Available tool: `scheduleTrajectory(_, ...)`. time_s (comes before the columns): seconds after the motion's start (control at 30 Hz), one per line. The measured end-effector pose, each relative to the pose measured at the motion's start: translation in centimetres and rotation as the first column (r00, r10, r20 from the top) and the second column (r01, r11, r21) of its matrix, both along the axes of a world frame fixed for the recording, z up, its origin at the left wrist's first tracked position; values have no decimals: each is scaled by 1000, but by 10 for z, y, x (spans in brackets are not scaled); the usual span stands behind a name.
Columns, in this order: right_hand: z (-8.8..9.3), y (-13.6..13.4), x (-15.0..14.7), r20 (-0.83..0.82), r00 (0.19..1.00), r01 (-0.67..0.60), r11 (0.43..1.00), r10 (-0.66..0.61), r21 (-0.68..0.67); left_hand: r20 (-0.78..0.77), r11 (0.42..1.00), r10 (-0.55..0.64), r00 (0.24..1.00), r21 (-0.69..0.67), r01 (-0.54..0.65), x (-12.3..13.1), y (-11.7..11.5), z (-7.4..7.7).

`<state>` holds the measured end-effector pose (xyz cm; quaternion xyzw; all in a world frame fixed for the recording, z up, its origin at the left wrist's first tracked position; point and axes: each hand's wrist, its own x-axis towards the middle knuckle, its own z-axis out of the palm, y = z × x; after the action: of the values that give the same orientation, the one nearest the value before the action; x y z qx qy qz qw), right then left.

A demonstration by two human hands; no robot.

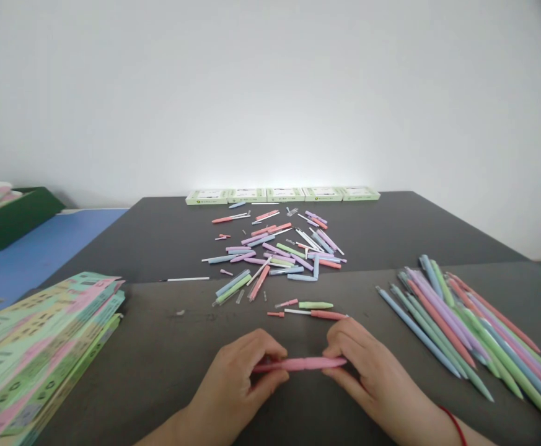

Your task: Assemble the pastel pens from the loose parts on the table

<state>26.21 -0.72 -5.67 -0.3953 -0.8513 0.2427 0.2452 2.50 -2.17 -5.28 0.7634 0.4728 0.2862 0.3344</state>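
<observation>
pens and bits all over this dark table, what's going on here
A person holds a pink pen in both hands, the left hand pinching one end and the right hand the other. Loose pen parts lie scattered beyond, pens are heaped to the right and printed packaging lies to the left.

Pink pen (306,363) partly covered, packets (49,347) cut off, print on boxes (284,195) illegible
</observation>
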Motion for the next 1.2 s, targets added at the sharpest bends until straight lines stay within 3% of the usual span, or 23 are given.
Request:
scheduleTrajectory(0.17, -8, 5, 5, -9, 999, 39, 999, -39, 36, 296, 999, 43, 954, -17, -40, 0, -3, 2)
scheduleTrajectory(0.27, -9, 4, 5, 17, 1000, 10, 1000, -10, 11, 371, 998, 58, 927, -19, -54, 0, -5, 2)
scheduleTrajectory(0.47, -4, 2, 4, 68, 996, -54, 999, 54, -9, 375, 982, 166, 912, -143, -120, 1, -6, -1)
scheduleTrajectory(0.7, -5, 1, 7, 76, 997, -11, 984, -3, 177, 479, 886, 308, 822, -460, -63, 6, -2, -8)
scheduleTrajectory(0.9, -4, 0, 1, 122, 992, 1, 998, -8, 59, 476, 860, 351, 806, -505, -76, 6, 3, -8)
scheduleTrajectory(1.03, -9, 2, 0, 70, 997, 24, 992, -32, 122, 469, 863, 337, 816, -500, -70, 6, 3, -12)
scheduleTrajectory(1.2, -10, 3, -1, 123, 992, 6, 986, -27, 169, 463, 881, 269, 845, -472, -21, 4, 4, -23)
